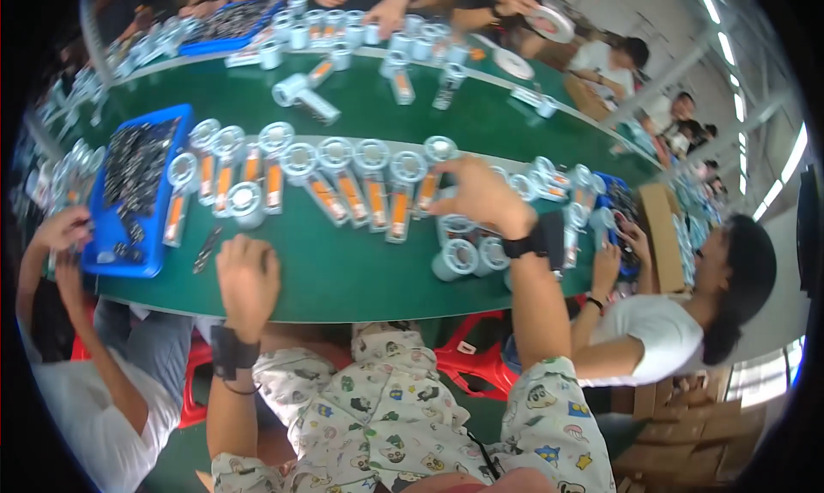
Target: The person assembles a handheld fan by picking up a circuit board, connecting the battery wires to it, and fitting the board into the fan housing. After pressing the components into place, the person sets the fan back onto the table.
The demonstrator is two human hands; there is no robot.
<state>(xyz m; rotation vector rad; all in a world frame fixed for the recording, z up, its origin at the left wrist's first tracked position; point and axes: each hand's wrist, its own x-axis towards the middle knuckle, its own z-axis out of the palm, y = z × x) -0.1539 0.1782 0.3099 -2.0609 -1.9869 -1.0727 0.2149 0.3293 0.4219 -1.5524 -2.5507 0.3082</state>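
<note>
My right hand (485,197) reaches over the row on the table, its thumb and fingers bent around the handle of a light-blue housing (427,193) with a round head and an orange strip. Slight blur hides how firm that hold is. Near the front edge rests my left hand (247,278), fingers curled under; whatever they may hold is hidden. Beside it lies a small dark strip-shaped part (207,249). Similar housings (399,201) stretch in a fanned row ahead of both hands. One light-blue cup-shaped head (245,203) sits in front of that row.
On the left is a blue tray (176,227) of small dark parts. Several light-blue cups (455,260) cluster below my right hand. Co-workers sit at both sides and across the green table (343,278). An open cardboard box (661,235) stands right, red stools (476,364) below.
</note>
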